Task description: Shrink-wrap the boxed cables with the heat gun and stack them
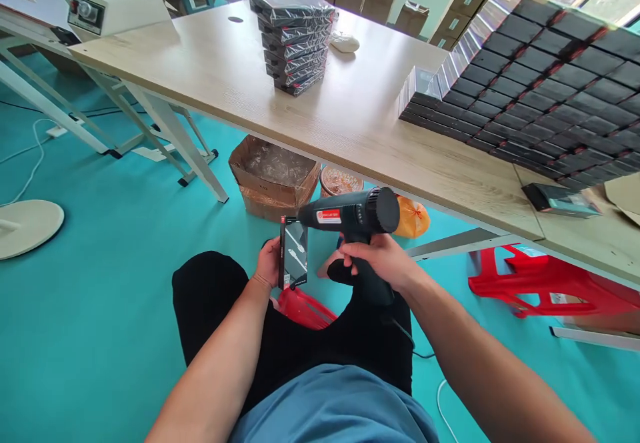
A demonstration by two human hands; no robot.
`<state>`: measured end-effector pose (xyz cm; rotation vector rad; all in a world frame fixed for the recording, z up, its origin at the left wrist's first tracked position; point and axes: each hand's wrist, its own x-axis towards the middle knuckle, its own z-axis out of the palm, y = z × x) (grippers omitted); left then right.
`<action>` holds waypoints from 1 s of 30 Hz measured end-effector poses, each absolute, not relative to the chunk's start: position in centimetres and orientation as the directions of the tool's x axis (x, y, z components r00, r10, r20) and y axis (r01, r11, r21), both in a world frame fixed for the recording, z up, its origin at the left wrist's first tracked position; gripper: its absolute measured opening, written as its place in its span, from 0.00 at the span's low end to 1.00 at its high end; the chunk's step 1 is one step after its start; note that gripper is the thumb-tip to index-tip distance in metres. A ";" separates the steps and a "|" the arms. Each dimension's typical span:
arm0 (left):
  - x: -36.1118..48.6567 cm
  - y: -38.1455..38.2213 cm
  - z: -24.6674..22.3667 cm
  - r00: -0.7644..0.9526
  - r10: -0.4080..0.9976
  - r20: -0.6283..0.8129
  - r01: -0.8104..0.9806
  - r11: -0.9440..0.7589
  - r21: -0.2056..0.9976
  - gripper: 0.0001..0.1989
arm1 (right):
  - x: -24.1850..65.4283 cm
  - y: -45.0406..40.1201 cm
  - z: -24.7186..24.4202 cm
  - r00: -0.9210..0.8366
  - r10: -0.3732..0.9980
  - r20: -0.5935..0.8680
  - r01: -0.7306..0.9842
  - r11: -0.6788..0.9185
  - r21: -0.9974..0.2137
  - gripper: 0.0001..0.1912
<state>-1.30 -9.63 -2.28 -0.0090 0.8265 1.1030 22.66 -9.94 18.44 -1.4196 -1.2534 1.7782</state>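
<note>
The heat gun (350, 213) in my right hand (383, 259) looks like matt dark plastic, and the boxed cable (295, 254) in my left hand (270, 261) has a smooth, dark face with a slight sheen. The table (215, 63) has a smooth, pale wood-grain top, bearing box stacks (295, 43) under glossy, wrinkled clear film. Below sits a rough brown cardboard carton (273, 196), and my trousers (210, 303) are matt black cloth.

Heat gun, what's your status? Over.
Right hand gripping heat gun. Left hand holding black box. Nozzle near box's top; nothing visible between.
</note>
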 end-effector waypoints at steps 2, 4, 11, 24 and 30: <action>-1.4 -9.7 -2.2 0.186 0.777 -0.602 -0.795 0.479 0.372 0.14 | 23.6 -9.0 18.3 -0.221 0.845 -0.487 0.161 -0.461 -0.873 0.10; -1.5 -9.7 -2.1 0.178 0.774 -0.607 -0.802 0.472 0.366 0.14 | 24.4 -8.2 18.2 -0.211 0.839 -0.502 0.149 -0.480 -0.865 0.10; -1.3 -9.5 -2.0 0.171 0.789 -0.591 -0.821 0.445 0.357 0.15 | 25.1 -8.6 18.5 -0.318 0.796 -0.515 0.160 -0.490 -0.857 0.08; -1.5 -9.4 -0.9 0.209 0.758 -0.618 -0.832 0.470 0.295 0.21 | 26.7 -12.5 16.6 -0.427 0.725 -0.540 0.270 -0.468 -0.841 0.09; -1.3 -9.3 -0.6 0.253 0.764 -0.594 -0.820 0.495 0.287 0.23 | 25.4 -13.2 17.1 -0.525 0.639 -0.562 0.311 -0.471 -0.826 0.06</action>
